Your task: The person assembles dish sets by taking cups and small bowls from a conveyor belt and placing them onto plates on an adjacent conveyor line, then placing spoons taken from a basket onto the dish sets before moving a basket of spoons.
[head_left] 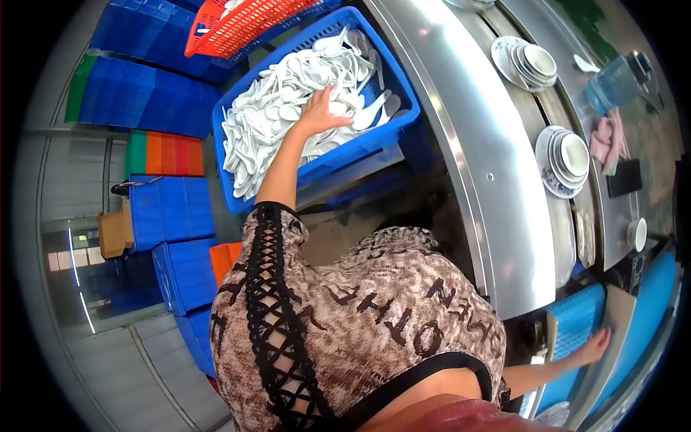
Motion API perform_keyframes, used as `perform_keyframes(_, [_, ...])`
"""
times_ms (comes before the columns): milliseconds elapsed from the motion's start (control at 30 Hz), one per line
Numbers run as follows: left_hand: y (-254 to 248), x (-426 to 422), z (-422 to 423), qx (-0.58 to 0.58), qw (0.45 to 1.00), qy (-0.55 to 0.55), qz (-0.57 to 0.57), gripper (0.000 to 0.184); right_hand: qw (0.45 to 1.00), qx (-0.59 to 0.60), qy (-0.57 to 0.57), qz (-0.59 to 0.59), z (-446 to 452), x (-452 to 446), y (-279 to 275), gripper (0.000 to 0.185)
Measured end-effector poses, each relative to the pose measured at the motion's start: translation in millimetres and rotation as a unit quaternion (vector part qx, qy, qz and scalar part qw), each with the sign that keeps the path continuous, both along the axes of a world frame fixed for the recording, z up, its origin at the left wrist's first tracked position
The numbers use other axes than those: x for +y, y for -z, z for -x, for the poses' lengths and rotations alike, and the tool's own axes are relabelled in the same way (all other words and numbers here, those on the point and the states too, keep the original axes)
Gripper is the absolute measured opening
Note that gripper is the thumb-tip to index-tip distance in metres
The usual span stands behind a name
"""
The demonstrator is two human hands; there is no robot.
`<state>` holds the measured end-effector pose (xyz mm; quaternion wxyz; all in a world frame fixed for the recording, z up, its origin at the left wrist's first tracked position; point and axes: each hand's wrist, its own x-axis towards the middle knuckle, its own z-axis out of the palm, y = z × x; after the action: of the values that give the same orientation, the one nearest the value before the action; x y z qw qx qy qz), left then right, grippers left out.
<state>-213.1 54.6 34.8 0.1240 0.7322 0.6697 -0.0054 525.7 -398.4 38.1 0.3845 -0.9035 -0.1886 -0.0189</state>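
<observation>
My left hand (320,115) reaches into a blue plastic basket (222,162) heaped with white spoons (263,119). Its fingers are spread over the heap, and the thumb points toward a larger white spoon (371,111) at the right side; whether it touches that spoon I cannot tell. Far off to my right, my right hand (596,345) is over a beige rail (612,327) between two blue panels (576,324). Its fingers are loosely bent, and no object shows in them.
A steel counter (489,151) curves along the right, with stacked bowls and plates (565,162) beyond it. Further over are a clear blue jug (612,83), a pink cloth (608,140) and a white cup (636,235). Blue crates (173,205) and a red basket (248,25) stand left and ahead.
</observation>
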Motion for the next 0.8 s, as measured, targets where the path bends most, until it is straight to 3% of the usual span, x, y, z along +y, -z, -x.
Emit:
perform_keyframes(33, [-1.9, -4.5, 0.5, 0.026, 0.999, 0.036, -0.006, 0.100, 0.990, -0.089, 0.047, 0.096, -12.5, -36.7, 3.7, 0.032])
perform_keyframes(67, [-2.3, -8.0, 0.0, 0.050, 0.996, 0.074, -0.013, 0.103, 0.983, -0.124, 0.066, 0.122, -21.6, -63.9, 9.3, 0.033])
perform_keyframes(167, [13.3, -10.4, -9.2, 0.077, 0.992, 0.018, -0.101, 0.092, 0.952, -0.216, 0.130, 0.174, -28.4, -140.6, 14.7, 0.034])
perform_keyframes(200, [28.7, -1.8, -7.0, 0.085, 0.985, 0.001, -0.148, 0.088, 0.945, -0.239, 0.146, 0.170, -21.2, -150.1, 10.5, 0.034])
perform_keyframes(233, [49.2, 12.2, 0.4, 0.087, 0.977, -0.017, -0.195, 0.083, 0.918, -0.256, 0.184, 0.240, 9.3, -128.8, -18.3, 0.034])
perform_keyframes(267, [59.3, 29.2, 11.4, 0.117, 0.967, 0.004, -0.227, 0.074, 0.910, -0.265, 0.224, 0.227, 6.9, -140.3, -9.3, 0.033])
perform_keyframes(300, [47.9, 33.7, 1.9, 0.116, 0.963, -0.009, -0.245, 0.064, 0.856, -0.368, 0.221, 0.287, -12.5, -167.8, -1.4, 0.032])
perform_keyframes(367, [44.1, 46.2, -1.1, 0.108, 0.961, -0.047, -0.251, 0.041, 0.789, -0.408, 0.321, 0.328, -6.4, -178.5, -10.7, 0.034])
perform_keyframes(467, [30.5, 57.1, 2.9, 0.118, 0.960, -0.032, -0.250, 0.033, 0.790, -0.132, 0.477, 0.362, -35.6, -249.2, -3.3, 0.045])
perform_keyframes(500, [23.1, 57.9, 19.5, 0.119, 0.959, -0.033, -0.255, 0.033, 0.812, -0.089, 0.474, 0.328, -46.3, -248.3, -12.7, 0.052])
perform_keyframes(567, [40.4, 83.7, 57.3, 0.059, 0.965, -0.097, -0.237, 0.036, 0.839, 0.103, 0.415, 0.335, -130.4, -360.2, 35.0, 0.049])
perform_keyframes(667, [47.2, 92.5, 70.0, 0.021, 0.950, -0.159, -0.269, 0.044, 0.904, 0.191, 0.364, 0.118, -128.2, -365.0, 47.5, 0.046])
perform_keyframes(700, [17.9, 79.4, 46.1, 0.041, 0.957, -0.164, -0.236, 0.039, 0.912, 0.206, 0.346, 0.074, -120.3, -358.6, 47.9, 0.046])
perform_keyframes(800, [6.8, 85.3, 32.3, -0.015, 0.957, -0.131, -0.258, 0.031, 0.927, 0.224, 0.302, -0.012, -99.2, -349.6, 40.9, 0.046])
